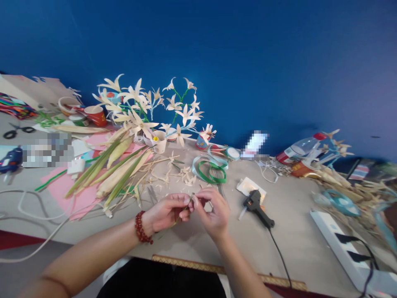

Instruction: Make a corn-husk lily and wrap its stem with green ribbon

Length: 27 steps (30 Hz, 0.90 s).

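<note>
Above the front of the table my two hands meet, fingertips close together. My left hand, with a red bead bracelet at the wrist, is closed on a thin green strip. My right hand pinches the same strip near its upper end. Fingers hide most of it, so I cannot tell whether it is a stem or a ribbon. Just beyond my hands lie scraps of pale husk and a loop of green ribbon. Right of them a black hot glue gun rests with its nozzle toward a white card.
Pale husk flowers stand in cups along the blue wall. Corn husks lie on pink paper at left, near scissors and a blue glue gun. At right are a plastic bottle and a power strip. Cables cross both sides.
</note>
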### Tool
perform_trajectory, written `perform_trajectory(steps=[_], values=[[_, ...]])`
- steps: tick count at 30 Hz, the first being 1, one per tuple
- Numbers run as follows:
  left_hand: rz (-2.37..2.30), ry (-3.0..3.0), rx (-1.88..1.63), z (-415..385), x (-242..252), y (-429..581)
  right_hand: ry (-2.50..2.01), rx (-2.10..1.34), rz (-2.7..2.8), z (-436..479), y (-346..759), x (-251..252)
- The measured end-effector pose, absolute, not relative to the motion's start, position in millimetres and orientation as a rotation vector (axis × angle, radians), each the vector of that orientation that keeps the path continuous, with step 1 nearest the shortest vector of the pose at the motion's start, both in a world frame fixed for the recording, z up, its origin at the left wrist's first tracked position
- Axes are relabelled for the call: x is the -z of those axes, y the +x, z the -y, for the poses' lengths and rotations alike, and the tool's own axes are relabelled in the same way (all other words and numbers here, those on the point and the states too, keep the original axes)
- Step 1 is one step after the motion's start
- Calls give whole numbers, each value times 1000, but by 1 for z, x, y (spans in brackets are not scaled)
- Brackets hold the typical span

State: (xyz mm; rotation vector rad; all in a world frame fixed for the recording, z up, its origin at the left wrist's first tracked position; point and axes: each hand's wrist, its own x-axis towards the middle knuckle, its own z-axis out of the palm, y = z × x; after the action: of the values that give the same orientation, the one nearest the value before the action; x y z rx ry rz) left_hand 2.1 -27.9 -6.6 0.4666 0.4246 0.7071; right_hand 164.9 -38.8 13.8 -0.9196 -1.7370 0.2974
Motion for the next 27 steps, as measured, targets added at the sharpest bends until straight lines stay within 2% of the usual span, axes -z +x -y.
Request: perform_trajectory(steps=[27], values=[[-388, 477, -700, 28, 9, 1, -941, -358, 1716, 40, 166, -12]])
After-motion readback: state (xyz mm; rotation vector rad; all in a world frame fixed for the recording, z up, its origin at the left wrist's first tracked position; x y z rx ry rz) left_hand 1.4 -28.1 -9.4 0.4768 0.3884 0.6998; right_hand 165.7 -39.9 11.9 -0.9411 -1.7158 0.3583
